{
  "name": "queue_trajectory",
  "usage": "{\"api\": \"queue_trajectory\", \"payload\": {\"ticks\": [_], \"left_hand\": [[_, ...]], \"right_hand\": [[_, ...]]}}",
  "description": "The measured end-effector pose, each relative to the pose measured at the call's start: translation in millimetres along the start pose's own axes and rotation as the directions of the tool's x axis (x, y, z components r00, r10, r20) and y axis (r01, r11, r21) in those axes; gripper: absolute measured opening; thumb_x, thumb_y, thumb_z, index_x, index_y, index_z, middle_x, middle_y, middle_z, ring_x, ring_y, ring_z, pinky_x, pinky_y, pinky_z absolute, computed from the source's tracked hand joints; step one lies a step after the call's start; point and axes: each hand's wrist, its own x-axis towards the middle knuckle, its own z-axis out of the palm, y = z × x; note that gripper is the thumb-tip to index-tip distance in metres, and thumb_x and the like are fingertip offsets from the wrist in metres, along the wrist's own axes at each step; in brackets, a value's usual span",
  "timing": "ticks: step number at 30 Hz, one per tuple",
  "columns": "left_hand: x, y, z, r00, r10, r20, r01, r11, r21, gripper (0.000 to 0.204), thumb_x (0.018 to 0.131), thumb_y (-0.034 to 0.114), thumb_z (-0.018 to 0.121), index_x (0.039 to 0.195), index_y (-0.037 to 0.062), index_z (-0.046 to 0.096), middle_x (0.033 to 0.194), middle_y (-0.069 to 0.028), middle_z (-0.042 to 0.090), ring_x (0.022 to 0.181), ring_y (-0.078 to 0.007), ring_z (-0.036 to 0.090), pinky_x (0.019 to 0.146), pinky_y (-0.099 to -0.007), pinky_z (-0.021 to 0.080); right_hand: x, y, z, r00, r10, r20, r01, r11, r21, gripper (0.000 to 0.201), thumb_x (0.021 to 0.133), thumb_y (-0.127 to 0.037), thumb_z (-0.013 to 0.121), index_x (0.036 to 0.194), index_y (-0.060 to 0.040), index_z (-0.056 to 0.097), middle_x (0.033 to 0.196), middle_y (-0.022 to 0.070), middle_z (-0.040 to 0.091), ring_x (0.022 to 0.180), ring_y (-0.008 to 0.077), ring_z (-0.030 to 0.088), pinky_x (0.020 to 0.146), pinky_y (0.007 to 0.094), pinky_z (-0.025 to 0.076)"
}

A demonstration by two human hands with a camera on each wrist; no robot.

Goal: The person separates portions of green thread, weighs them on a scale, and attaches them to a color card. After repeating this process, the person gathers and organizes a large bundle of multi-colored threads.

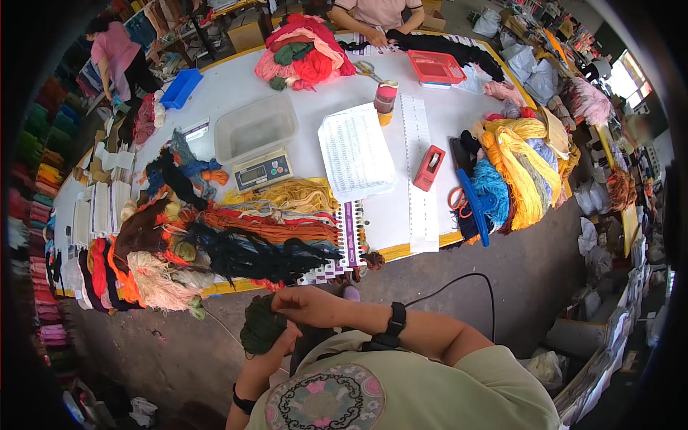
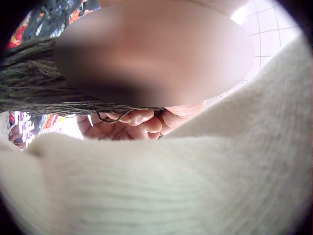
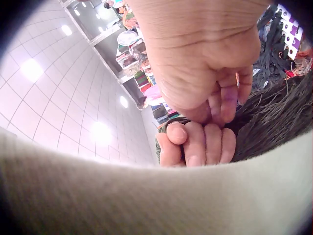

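Close to my body, below the table's front edge, hangs a dark green skein of yarn point(image 1: 261, 326). My left hand point(image 1: 284, 345) grips it from beneath, and in the right wrist view the curled fingers point(image 3: 211, 142) of that hand wrap its end. From above, my right hand point(image 1: 309, 307) meets the same skein, its bent fingers pinching at the strands right by the left hand. The left wrist view shows the yarn point(image 2: 29, 78) stretching off to the left, its strands loose along the lower edge; a blurred patch hides much of the hand there.
A white table point(image 1: 459, 222) holds heaped skeins point(image 1: 272, 247), a scale point(image 1: 262, 170), a clear tub point(image 1: 256, 129), paper sheets point(image 1: 356, 150), a red tape dispenser point(image 1: 428, 168) and orange-handled scissors point(image 1: 460, 202). Another person point(image 1: 380, 14) works at the far side. A black cable point(image 1: 459, 278) loops nearby.
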Motion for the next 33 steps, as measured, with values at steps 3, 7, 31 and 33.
{"api": "queue_trajectory", "payload": {"ticks": [3,7,31,33], "left_hand": [[0.4,-0.1,0.6,1.000,-0.009,0.005,0.009,1.000,-0.002,0.019,0.092,0.020,0.057,0.081,0.0056,0.062,0.062,0.0028,0.053,0.056,-0.0050,0.049,0.051,-0.0215,0.037],[0.8,2.6,6.3,0.999,-0.022,-0.041,0.021,0.999,-0.039,0.023,0.088,0.025,0.062,0.076,0.0060,0.060,0.059,0.0031,0.051,0.053,-0.0044,0.044,0.049,-0.0203,0.031],[0.2,0.9,3.4,1.000,-0.004,0.010,0.004,1.000,-0.022,0.016,0.092,0.015,0.056,0.080,0.0049,0.061,0.063,0.0030,0.052,0.056,-0.0049,0.048,0.051,-0.0215,0.037],[1.1,-1.6,2.8,1.000,0.005,0.010,-0.004,1.000,-0.022,0.016,0.092,0.016,0.056,0.080,0.0050,0.061,0.062,0.0030,0.052,0.055,-0.0049,0.048,0.051,-0.0214,0.037]], "right_hand": [[-0.2,3.1,1.1,0.997,-0.059,-0.050,0.059,0.998,0.007,0.014,0.090,-0.013,0.055,0.100,-0.0026,0.057,0.084,0.0047,0.061,0.078,0.0108,0.056,0.074,0.0277,0.046],[-0.6,1.0,-0.7,1.000,0.013,-0.006,-0.013,1.000,0.012,0.012,0.093,-0.008,0.054,0.102,-0.0012,0.056,0.092,0.0034,0.060,0.087,0.0085,0.055,0.079,0.0250,0.046],[-2.8,0.0,-1.1,1.000,0.001,-0.004,-0.001,1.000,-0.011,0.012,0.092,-0.007,0.054,0.103,-0.0018,0.057,0.093,0.0031,0.060,0.087,0.0088,0.055,0.080,0.0251,0.045],[-2.8,-1.2,-1.4,1.000,0.011,-0.002,-0.011,1.000,-0.005,0.012,0.093,-0.007,0.053,0.103,-0.0019,0.057,0.093,0.0032,0.060,0.088,0.0088,0.055,0.080,0.0250,0.045]]}}
